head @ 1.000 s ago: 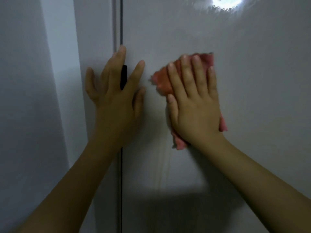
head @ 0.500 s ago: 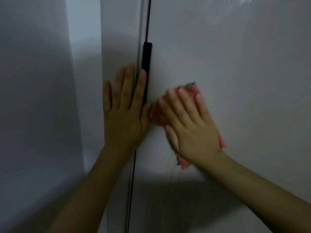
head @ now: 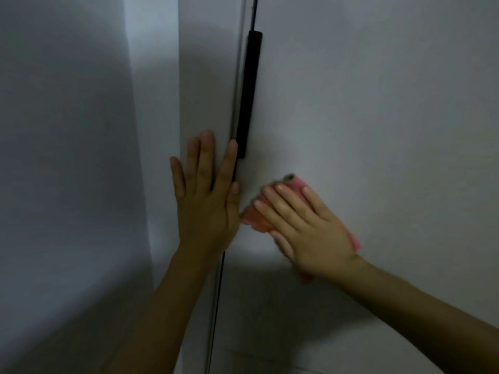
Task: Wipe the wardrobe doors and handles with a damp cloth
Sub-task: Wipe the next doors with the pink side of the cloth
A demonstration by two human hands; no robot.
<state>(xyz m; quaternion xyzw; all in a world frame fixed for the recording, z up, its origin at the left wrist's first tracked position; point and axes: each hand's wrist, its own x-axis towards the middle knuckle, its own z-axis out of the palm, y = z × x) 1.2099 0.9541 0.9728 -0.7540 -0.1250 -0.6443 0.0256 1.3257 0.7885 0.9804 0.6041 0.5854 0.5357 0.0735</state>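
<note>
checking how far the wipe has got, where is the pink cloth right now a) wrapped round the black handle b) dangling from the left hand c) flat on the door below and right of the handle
c: the right hand presses the pink cloth flat on the door, below and right of the black handle.

The wardrobe doors (head: 378, 117) are showing a smooth, pale painted finish with a faint sheen. The handle (head: 248, 95) is looking matt black, material unclear. The pink cloth (head: 259, 220) is looking soft and fuzzy.
</note>
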